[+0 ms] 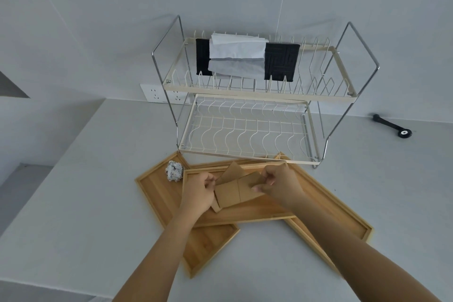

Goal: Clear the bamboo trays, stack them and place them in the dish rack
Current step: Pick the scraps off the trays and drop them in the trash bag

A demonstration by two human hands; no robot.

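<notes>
Now both hands, left [197,191] and right [279,185], pinch a brown paper [236,191] over the middle tray [245,216]; three trays overlap at the counter's [73,203] centre, before the rack [247,130]; a crumpled wad [174,171] sits in the left tray [157,193].

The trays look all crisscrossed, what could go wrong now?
The top tray lies crooked across the left tray and right tray, so it might slip. The crumpled paper ball could roll off when trays move. Both hands hold brown paper, so neither could catch anything.
</notes>
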